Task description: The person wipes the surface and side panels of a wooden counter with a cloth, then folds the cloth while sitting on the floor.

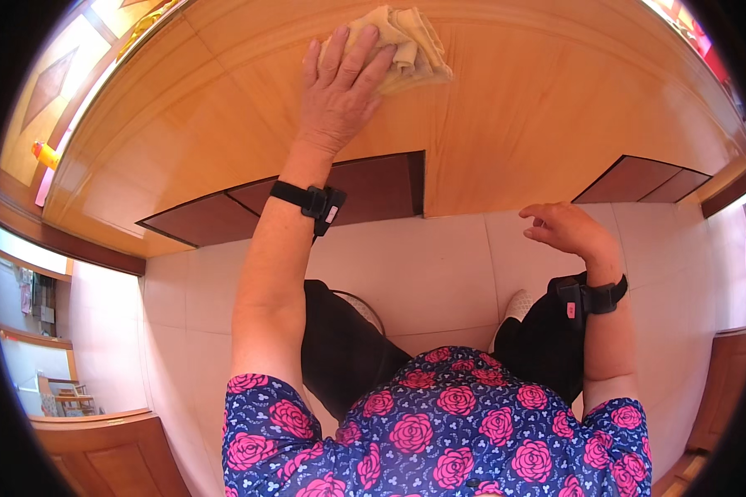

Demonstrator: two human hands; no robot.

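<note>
My left hand (342, 81) lies with spread fingers over a folded pale-yellow cloth (413, 46), pressing it to a glossy wood-grain panel (503, 105). Much of the cloth sticks out to the right of the fingers. Lower down on the right, my right hand (566, 228) hangs in the air with loosely bent fingers and nothing in it. It is apart from the panel, above the pale floor tiles (410, 267). Each wrist wears a black strap with a small device.
Dark reddish-brown inset sections (373, 189) with black edging line the panel's bottom. A yellow-and-orange object (45, 154) is at the far left. Brown wooden doors (109, 456) stand at lower left. Through an opening on the left, a wooden chair (71, 397) shows.
</note>
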